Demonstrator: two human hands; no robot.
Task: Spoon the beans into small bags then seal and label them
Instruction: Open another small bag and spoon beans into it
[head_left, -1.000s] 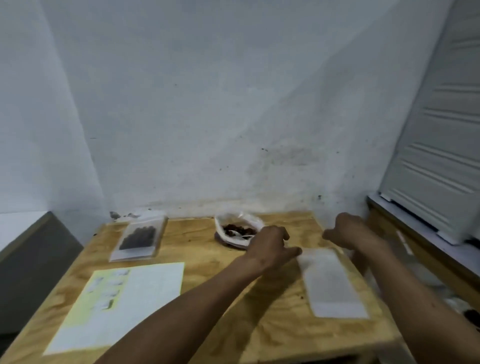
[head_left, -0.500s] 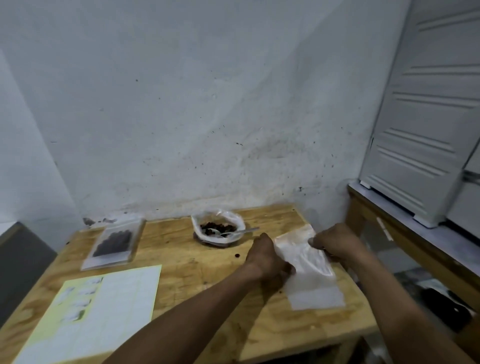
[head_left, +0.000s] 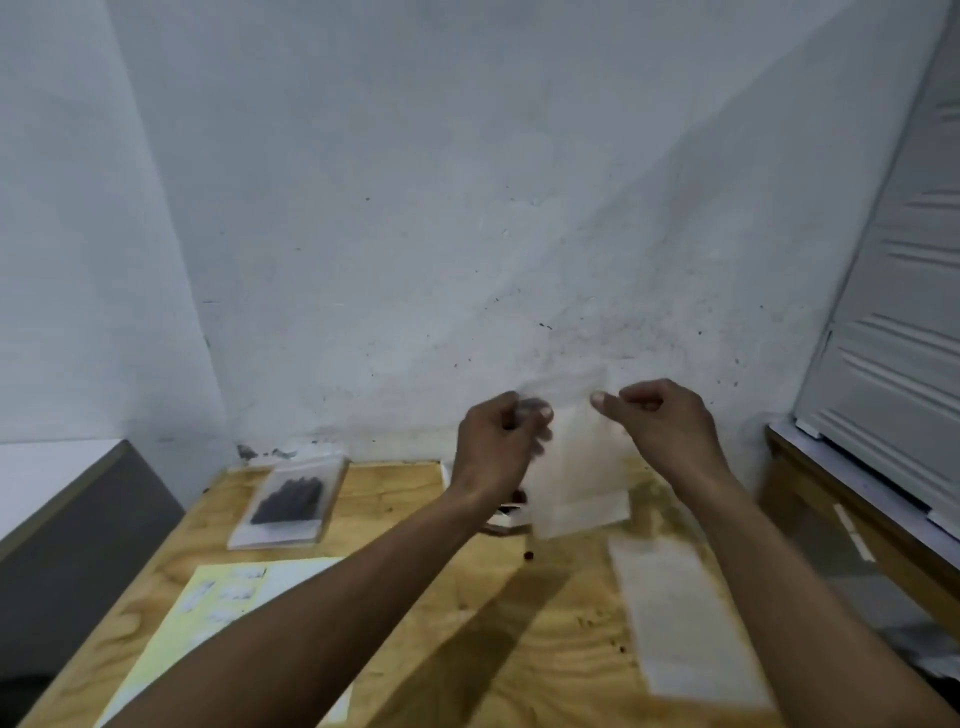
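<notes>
The small clear bag (head_left: 576, 467) is hanging in the air above the wooden table (head_left: 457, 597). The left hand (head_left: 498, 441) and the right hand (head_left: 660, 426) are each pinching a top corner. A filled bag (head_left: 288, 501) and a label sheet (head_left: 208, 623) are lying on the table.

Dim, flat indoor light; soft arm shadows on the table (head_left: 467, 623); motion blur throughout.
</notes>
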